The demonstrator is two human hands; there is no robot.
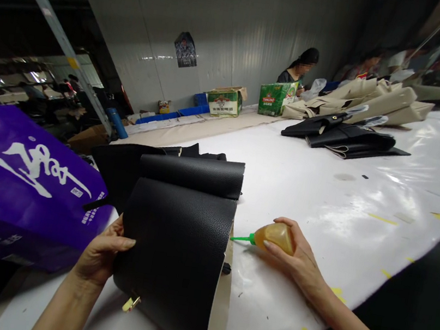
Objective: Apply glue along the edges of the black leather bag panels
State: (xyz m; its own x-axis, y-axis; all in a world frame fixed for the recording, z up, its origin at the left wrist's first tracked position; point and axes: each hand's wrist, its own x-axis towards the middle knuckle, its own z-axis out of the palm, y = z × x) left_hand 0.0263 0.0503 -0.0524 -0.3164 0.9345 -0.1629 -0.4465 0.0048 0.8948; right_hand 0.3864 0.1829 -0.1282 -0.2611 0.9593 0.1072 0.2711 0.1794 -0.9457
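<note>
My left hand (pixel 101 255) grips the left edge of a black leather bag piece (pixel 177 247), thumb on its face; the piece curves upward with its pale lining showing along the right edge and a small gold clasp (pixel 131 303) at its lower left. My right hand (pixel 297 256) is closed round a small amber glue bottle (pixel 273 235) with a green nozzle (pixel 241 238). The nozzle tip points at the right edge of the leather piece, close to the lining. Both rest over a white glossy table (pixel 320 213).
A purple printed bag (pixel 18 184) stands at my left. More black leather pieces (pixel 344 136) and beige pieces (pixel 378 103) lie farther along the table. Another person (pixel 300 69) sits at the far end beside green cardboard boxes (pixel 275 97). A dark strip runs along the table's right edge.
</note>
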